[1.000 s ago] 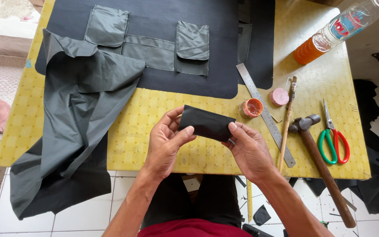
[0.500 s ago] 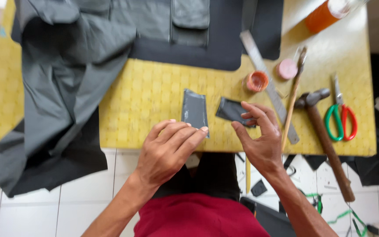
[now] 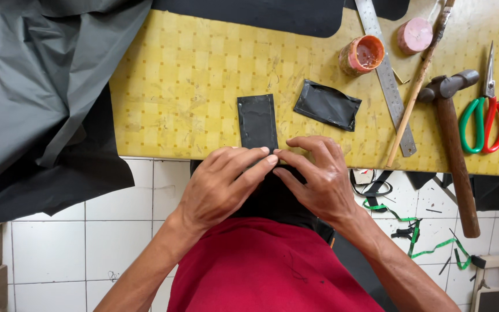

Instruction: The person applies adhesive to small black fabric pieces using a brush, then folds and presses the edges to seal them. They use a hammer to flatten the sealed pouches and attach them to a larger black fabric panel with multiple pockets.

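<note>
A black rectangular leather strip (image 3: 256, 120) lies lengthwise on the yellow table (image 3: 192, 86), its near end at the table's front edge. My left hand (image 3: 220, 182) and my right hand (image 3: 317, 176) meet fingertip to fingertip on that near end, pinching and pressing it, and they hide the strip's last part. A second black piece (image 3: 327, 104), slightly curled, lies free on the table just right of the strip, above my right hand.
Grey fabric (image 3: 47, 86) hangs over the table's left side. A black sheet (image 3: 261, 14) lies at the far edge. To the right are a steel ruler (image 3: 389, 81), an orange glue pot (image 3: 362, 55), a pink lid (image 3: 416, 34), a wooden stick (image 3: 417, 86), a hammer (image 3: 454, 144) and scissors (image 3: 483, 112).
A second ago both hands held one folded black piece in the air. Two black pieces now lie on the table, and both hands have closed on the near end of the left one.
</note>
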